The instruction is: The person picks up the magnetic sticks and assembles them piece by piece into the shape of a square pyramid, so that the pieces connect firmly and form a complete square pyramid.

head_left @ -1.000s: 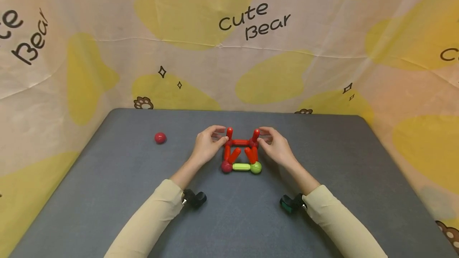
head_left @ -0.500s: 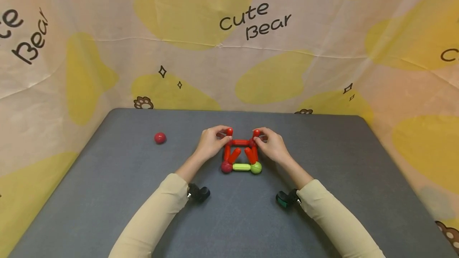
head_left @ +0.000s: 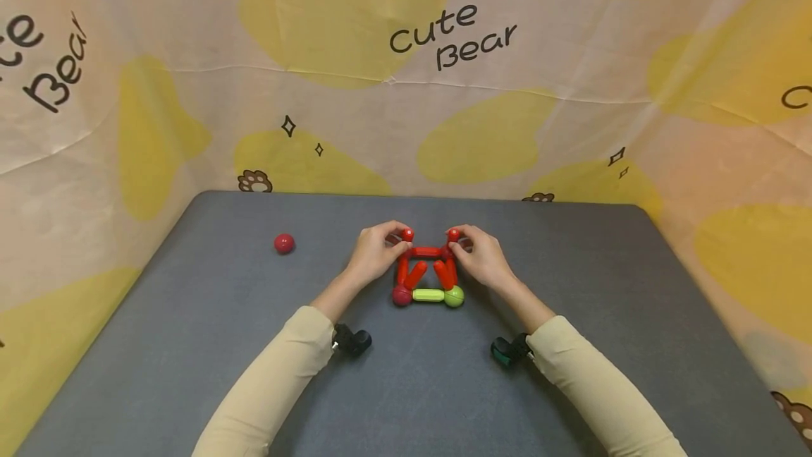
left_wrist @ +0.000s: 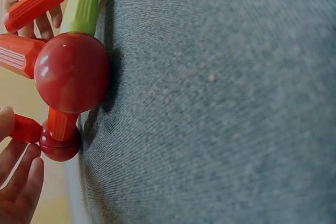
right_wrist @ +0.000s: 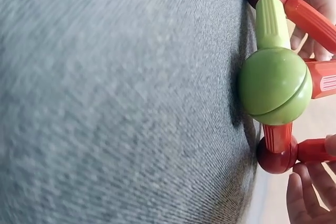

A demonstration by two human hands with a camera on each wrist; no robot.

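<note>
A square frame of magnetic rods and balls lies on the dark mat. Its near side is a light green rod point(head_left: 428, 295) between a dark red ball point(head_left: 402, 295) and a green ball point(head_left: 453, 296); the other sides are red rods. From each near ball, a further red rod point(left_wrist: 39, 4) leans up. At the far left corner my left hand point(head_left: 373, 254) pinches an upright red rod point(head_left: 408, 235) by its upper part. My right hand point(head_left: 483, 257) pinches the matching red rod point(head_left: 453, 235) at the far right corner. Fingers partly cover both far balls point(right_wrist: 276, 155).
A loose red ball point(head_left: 284, 243) rests on the grey mat point(head_left: 406, 400), left of the frame. Patterned cloth point(head_left: 355, 34) hangs behind and at both sides. Black wrist cameras point(head_left: 351, 341) jut inward from both sleeves.
Both hands have moved inward, and their fingers have closed around the two far upright rods. Those rods now tilt slightly more toward the viewer. The loose ball stays put.
</note>
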